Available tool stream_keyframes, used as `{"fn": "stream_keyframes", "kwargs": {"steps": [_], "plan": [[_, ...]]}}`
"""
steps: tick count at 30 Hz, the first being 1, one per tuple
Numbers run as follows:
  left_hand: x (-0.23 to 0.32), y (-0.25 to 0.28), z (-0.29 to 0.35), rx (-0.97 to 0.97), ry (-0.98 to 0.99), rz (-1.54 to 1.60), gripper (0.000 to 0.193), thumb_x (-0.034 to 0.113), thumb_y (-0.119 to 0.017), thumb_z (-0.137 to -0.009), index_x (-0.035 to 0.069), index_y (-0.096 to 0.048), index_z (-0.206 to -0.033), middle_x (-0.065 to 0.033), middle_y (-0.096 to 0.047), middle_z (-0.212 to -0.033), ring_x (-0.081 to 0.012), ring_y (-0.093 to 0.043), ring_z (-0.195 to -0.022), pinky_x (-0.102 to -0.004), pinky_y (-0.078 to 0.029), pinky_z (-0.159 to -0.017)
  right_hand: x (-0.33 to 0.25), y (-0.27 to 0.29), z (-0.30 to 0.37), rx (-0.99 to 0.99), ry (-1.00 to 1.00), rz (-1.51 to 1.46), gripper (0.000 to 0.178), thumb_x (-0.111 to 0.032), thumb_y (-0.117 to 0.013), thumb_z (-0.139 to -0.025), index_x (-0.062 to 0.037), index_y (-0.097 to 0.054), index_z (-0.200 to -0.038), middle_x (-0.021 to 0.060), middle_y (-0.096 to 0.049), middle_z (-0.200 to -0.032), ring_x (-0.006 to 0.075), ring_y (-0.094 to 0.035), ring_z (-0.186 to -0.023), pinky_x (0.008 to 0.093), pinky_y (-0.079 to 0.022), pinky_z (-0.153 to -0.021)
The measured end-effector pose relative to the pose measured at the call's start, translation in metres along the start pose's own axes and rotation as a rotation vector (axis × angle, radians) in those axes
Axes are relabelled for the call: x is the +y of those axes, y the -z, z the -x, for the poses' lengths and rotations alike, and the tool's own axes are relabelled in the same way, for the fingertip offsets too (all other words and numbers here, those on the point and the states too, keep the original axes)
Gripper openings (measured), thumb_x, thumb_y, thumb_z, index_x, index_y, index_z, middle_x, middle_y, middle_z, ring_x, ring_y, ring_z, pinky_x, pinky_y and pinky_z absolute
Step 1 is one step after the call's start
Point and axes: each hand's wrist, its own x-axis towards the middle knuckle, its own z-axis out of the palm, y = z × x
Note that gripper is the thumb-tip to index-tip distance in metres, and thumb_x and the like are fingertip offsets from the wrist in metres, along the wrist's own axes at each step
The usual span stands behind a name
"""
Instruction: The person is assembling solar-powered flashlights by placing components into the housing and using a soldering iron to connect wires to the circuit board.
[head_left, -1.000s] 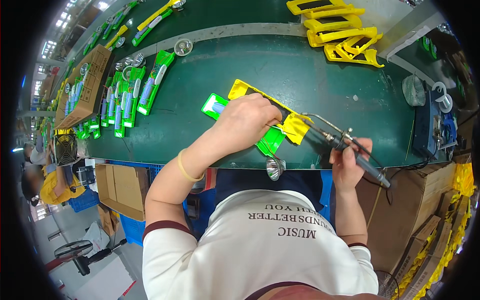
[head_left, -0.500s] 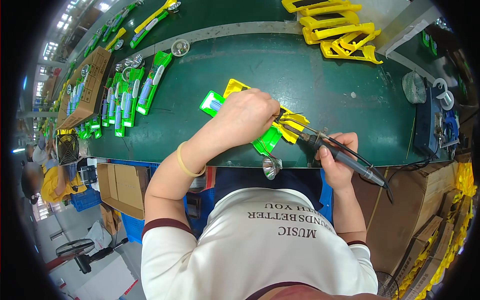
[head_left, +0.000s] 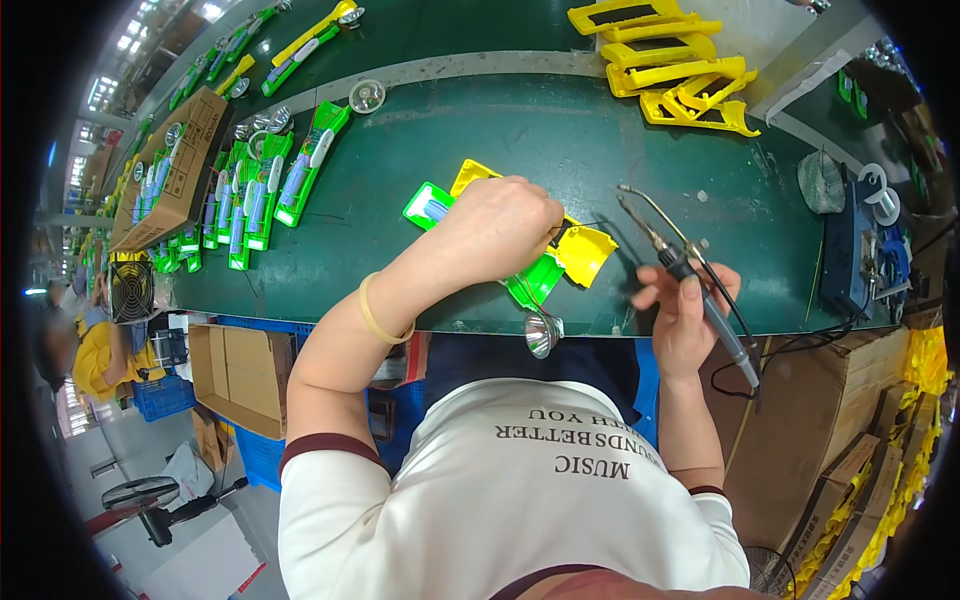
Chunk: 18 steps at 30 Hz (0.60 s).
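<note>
My right hand [head_left: 685, 315] grips a soldering iron [head_left: 705, 305], its tip pointing up and away from the work, with a thin metal tube alongside. My left hand [head_left: 505, 225] is closed over a green flashlight half-shell [head_left: 540, 280] and a yellow shell piece [head_left: 587, 255]; what its fingertips pinch is hidden. A blue battery cell [head_left: 436, 209] shows in the green shell, left of that hand. Thin wires run from the green shell to a round reflector lamp [head_left: 541, 334] at the table's near edge.
Several green shells with batteries [head_left: 255, 195] lie at left beside a cardboard box [head_left: 180, 175]. Yellow frames [head_left: 680, 65] are piled at the far right. A blue soldering station [head_left: 850, 245] with a solder spool [head_left: 880, 205] stands at right. A loose reflector [head_left: 367, 96] lies far left.
My right hand has drawn the soldering iron away from the shells, to the right, and its tip now points further upward. My left hand stays nearly in place.
</note>
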Motion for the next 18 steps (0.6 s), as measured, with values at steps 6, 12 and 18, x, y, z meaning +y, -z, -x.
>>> {"fn": "stream_keyframes", "kwargs": {"steps": [6,12,18], "plan": [[0.000,-0.001,0.001,0.014,0.014,-0.002,0.007,0.012,-0.059,-0.070,0.005,-0.061,-0.071,-0.0087,-0.059,-0.068,-0.0258,-0.059,-0.072,-0.0372,-0.048,-0.061,0.010,-0.033,-0.020,-0.024,-0.168,-0.051,0.024,-0.009,-0.049,-0.090,-0.0034,-0.030,-0.104,0.0164,-0.051,-0.102,0.0289,-0.060,-0.095,0.0356,-0.055,-0.076],[0.003,0.004,0.012,0.150,0.038,0.060,0.010,0.012,-0.066,-0.068,0.005,-0.062,-0.075,-0.0079,-0.059,-0.069,-0.0254,-0.058,-0.070,-0.0367,-0.048,-0.061,0.012,-0.033,-0.022,-0.038,-0.155,-0.073,0.025,-0.010,-0.050,-0.090,-0.0017,-0.031,-0.102,0.0158,-0.052,-0.097,0.0281,-0.061,-0.092,0.0332,-0.054,-0.076],[0.004,0.045,0.042,0.181,0.581,1.006,0.014,0.005,-0.066,-0.077,0.002,-0.056,-0.087,-0.0065,-0.064,-0.079,-0.0122,-0.060,-0.068,-0.0246,-0.049,-0.058,0.013,-0.031,-0.021,0.011,-0.119,0.004,0.024,-0.011,-0.052,-0.089,-0.0020,-0.034,-0.101,0.0123,-0.054,-0.092,0.0209,-0.062,-0.082,0.0271,-0.050,-0.072]]}}
